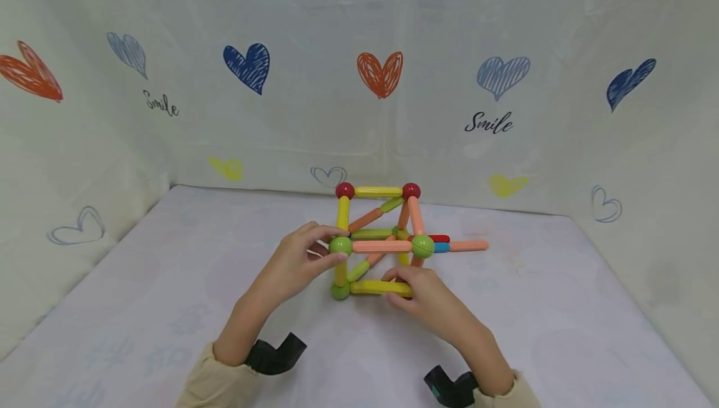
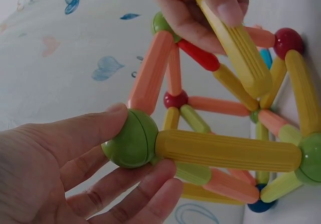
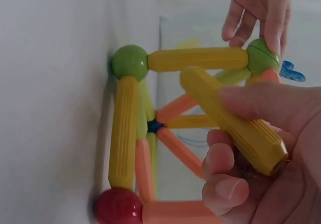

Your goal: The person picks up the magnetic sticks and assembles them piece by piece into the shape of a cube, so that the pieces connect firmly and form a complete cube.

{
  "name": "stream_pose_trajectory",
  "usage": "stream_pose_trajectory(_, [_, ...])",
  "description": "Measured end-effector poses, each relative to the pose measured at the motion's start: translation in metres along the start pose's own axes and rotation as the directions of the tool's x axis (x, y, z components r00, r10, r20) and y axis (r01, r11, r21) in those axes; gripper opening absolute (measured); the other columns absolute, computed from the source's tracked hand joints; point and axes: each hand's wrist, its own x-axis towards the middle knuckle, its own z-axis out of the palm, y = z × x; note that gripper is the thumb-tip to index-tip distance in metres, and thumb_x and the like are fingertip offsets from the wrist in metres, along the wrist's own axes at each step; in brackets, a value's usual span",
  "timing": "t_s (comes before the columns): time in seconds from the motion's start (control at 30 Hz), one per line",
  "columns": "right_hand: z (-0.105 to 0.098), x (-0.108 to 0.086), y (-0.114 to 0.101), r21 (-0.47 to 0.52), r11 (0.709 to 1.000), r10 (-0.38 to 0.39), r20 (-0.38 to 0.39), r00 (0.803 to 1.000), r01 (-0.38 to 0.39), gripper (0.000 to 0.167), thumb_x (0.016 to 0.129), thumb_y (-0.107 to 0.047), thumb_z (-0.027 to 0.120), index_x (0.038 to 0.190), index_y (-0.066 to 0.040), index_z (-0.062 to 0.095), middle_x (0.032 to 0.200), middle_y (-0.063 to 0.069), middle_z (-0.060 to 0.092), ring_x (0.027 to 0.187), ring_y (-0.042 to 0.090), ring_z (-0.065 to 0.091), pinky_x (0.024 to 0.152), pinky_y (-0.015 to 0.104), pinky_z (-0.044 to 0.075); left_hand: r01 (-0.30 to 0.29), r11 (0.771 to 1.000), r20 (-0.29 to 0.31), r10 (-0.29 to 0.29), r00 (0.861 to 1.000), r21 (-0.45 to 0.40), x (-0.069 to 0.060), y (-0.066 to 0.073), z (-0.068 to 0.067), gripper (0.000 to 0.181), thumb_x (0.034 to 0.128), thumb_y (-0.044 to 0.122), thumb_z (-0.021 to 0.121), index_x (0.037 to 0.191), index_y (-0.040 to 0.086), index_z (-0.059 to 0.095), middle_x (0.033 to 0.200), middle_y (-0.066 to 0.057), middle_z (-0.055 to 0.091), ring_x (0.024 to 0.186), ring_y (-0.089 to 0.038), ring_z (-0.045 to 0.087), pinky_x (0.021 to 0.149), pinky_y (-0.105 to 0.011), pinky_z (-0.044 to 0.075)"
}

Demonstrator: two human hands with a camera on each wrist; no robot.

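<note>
A box-shaped frame of magnetic building rods and balls stands on the table. My left hand (image 1: 306, 255) pinches the green ball (image 2: 131, 138) at its upper front left corner, thumb on one side and fingertips underneath. From that ball a yellow rod (image 2: 228, 150) runs down to a lower green ball (image 3: 130, 63), and an orange rod (image 1: 382, 246) runs across to another green ball (image 1: 423, 246). My right hand (image 1: 429, 299) holds a loose yellow magnetic rod (image 3: 230, 118) between thumb and curled fingers, in front of the frame. Fingers hide part of the lower right corner in the head view.
Red balls (image 1: 412, 191) top the frame's back corners, joined by a yellow rod (image 1: 379, 191). An orange rod (image 1: 469, 245) and a blue piece (image 1: 442, 247) stick out at the right. Behind the white table (image 1: 140, 308) hangs a heart-patterned sheet (image 1: 314, 121).
</note>
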Motion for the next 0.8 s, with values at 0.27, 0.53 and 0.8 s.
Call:
stream_pose_trajectory(0.27, [0.023,0.026,-0.005,-0.085,0.995,-0.052,-0.012,0.999,0.051,0.018,0.084,-0.010,0.068,0.100,-0.003,0.064,0.094,0.003,0.065,0.081,0.012,0.056,0.075,0.029,0.051,-0.018,1.000,-0.005,0.018,1.000,0.000,0.000,-0.001,0.000,0.035,0.0822,0.018,0.070,0.116,0.012,0.063,0.093,-0.004,0.057,0.087,-0.017,0.062,0.080,-0.031,0.053])
stream_pose_trajectory(0.53, [0.031,0.028,0.003,0.071,0.997,-0.018,-0.068,0.998,0.022,0.020,0.083,-0.009,0.069,0.102,-0.004,0.064,0.094,0.003,0.064,0.077,0.012,0.054,0.069,0.022,0.049,-0.005,1.000,-0.004,0.005,1.000,-0.003,0.000,0.001,0.001,0.036,0.0817,0.019,0.071,0.116,0.012,0.063,0.095,-0.004,0.057,0.087,-0.016,0.062,0.080,-0.030,0.053])
stream_pose_trajectory(0.8, [0.038,0.032,0.009,0.277,0.959,0.096,-0.129,0.987,-0.057,0.030,0.084,-0.007,0.067,0.111,-0.006,0.056,0.103,0.005,0.059,0.083,0.015,0.055,0.071,0.021,0.050,0.008,1.000,-0.010,-0.008,1.000,-0.001,0.001,0.000,0.000,0.035,0.0821,0.020,0.070,0.116,0.014,0.063,0.095,-0.003,0.057,0.086,-0.016,0.062,0.079,-0.030,0.054])
